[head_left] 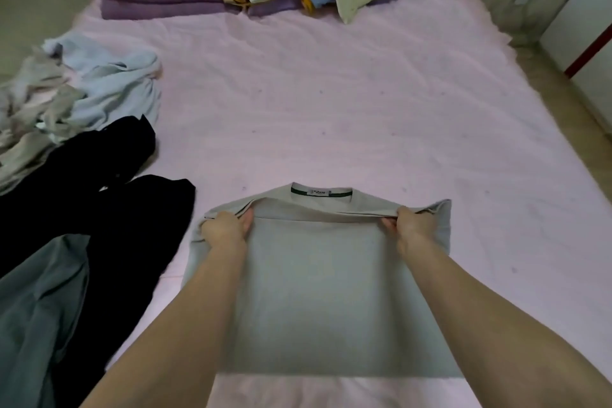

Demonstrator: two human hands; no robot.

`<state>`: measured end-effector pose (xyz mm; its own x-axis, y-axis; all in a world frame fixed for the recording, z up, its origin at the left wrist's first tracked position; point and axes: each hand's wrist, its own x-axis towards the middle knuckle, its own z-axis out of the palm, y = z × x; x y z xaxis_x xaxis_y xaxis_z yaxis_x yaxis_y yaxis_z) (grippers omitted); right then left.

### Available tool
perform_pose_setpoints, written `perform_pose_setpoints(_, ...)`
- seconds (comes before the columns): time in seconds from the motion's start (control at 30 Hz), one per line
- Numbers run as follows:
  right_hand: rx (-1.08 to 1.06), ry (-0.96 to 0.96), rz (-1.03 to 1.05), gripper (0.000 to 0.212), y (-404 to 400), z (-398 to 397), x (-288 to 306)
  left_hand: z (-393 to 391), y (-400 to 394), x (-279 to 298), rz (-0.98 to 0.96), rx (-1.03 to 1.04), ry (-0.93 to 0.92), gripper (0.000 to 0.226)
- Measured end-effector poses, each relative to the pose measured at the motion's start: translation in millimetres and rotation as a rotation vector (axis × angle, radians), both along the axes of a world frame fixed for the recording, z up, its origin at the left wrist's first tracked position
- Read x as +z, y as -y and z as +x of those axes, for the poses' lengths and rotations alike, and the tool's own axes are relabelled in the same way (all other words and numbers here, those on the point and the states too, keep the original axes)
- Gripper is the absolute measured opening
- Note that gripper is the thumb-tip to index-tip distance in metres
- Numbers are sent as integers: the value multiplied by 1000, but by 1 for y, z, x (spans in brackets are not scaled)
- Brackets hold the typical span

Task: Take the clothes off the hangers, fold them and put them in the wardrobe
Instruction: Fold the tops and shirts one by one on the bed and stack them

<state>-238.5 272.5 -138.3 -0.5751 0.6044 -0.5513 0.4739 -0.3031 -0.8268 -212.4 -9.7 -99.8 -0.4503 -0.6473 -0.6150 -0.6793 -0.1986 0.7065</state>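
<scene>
Along the left edge of the bed [331, 93] lie a grey garment [36, 301], black clothes [109, 209] and pale blue clothes [112, 86]. Near the bed's front edge, the left hand [225, 228] and right hand [414, 225] each pinch a folded edge of the grey shirt [318, 291].

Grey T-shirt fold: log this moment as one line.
step: folding | item: grey T-shirt flat on pink sheet | left hand: pinches fold | right hand: pinches fold

Head-worn view, looking forward and down, close over bed [331, 93]
</scene>
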Motion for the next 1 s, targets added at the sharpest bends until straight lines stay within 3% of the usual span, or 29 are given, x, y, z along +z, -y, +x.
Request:
perform_pose_setpoints(0.1, -8, 35, 6, 18, 2, -34, -34, -30, 6, -28, -290, -295, 135, 63)
perform_pose_setpoints(0.17, -14, 28, 11, 20, 6, -53, -52, -45, 6, -42, -288, -290, 222, 62)
perform_pose_setpoints(0.2, -26, 18, 23, 23, 8, -61, -59, -54, 7, -48, -260, -218, 192, 61)
perform_pose_setpoints(0.23, -39, 15, 48, 25, 9, -69, -66, -61, 10, -55, -309, -277, 172, 60)
perform_pose_setpoints(0.3, -21, 23, 71, 18, 10, -81, -77, -74, 9, -65, -240, -212, 118, 57)
perform_pose_setpoints(0.33, 18, 17, 53, 6, 12, -85, -82, -80, 7, -74, -41, -37, -17, 52)
perform_pose_setpoints(0.37, 70, 18, 55, 7, 14, -86, -84, -85, 6, -83, 69, 0, -101, 46)
perform_pose_setpoints(0.4, 146, 14, 114, 11, 16, -85, -86, -82, 2, -88, 19, -111, -152, 44)
perform_pose_setpoints(0.47, 351, 1, 481, 9, 18, -79, -88, -78, 3, -104, -303, -432, -160, 51)
perform_pose_setpoints(0.53, 717, -50, 879, 38, 16, -72, -92, -77, 7, -119, -688, -889, -214, 60)
perform_pose_setpoints(0.63, 1323, 139, 1230, 66, 0, -78, -96, -90, 16, -124, -1014, -1464, 67, 70)
perform_pose_setpoints(0.7, 1461, 251, 1321, 67, -9, -86, -96, -100, 20, -126, -1078, -1617, 194, 77)
perform_pose_setpoints(0.8, 1478, 148, 1468, 41, -22, -90, -97, -109, 22, -127, -1091, -1625, 154, 78)
perform_pose_setpoints(0.87, 1330, 11, 1516, 26, -32, -86, -96, -113, 20, -127, -1128, -1588, 81, 68)
perform_pose_setpoints(1.0, 1108, 75, 1601, 16, -43, -83, -92, -116, 12, -127, -1143, -1545, 24, 46)
